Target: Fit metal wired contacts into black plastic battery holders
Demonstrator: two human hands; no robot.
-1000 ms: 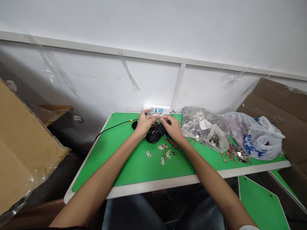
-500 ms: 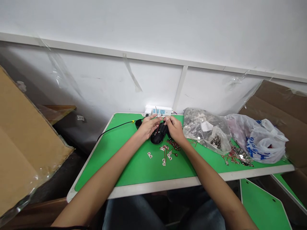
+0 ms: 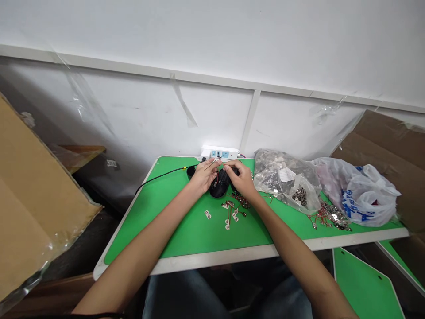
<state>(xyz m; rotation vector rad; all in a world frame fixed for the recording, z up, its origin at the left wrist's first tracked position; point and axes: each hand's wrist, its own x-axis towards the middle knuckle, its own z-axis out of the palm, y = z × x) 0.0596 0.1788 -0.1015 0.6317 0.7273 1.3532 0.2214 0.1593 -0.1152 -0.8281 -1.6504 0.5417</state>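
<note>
Thin dark and red wires (image 3: 212,164) stick out between the fingertips of my left hand (image 3: 205,175), which is closed on them. My right hand (image 3: 240,177) pinches at the same wires from the right, its fingertips close to those of the left. Below and between both hands sits a glossy black device (image 3: 219,185) on the green table (image 3: 186,235); its upper part is partly hidden by my fingers. Small white tags with metal discs (image 3: 227,225) and red-wired metal pieces (image 3: 242,201) lie just in front of it.
A white power strip (image 3: 229,153) stands against the wall, with a black cable (image 3: 159,173) running left. To the right are a clear bag of metal parts (image 3: 279,177), a pile of wired discs (image 3: 332,216) and a white plastic bag (image 3: 368,195). Cardboard (image 3: 36,195) stands left.
The wires between my fingertips have tilted to the left. My right hand's fingertips have shifted slightly left, and my left hand has turned a little.
</note>
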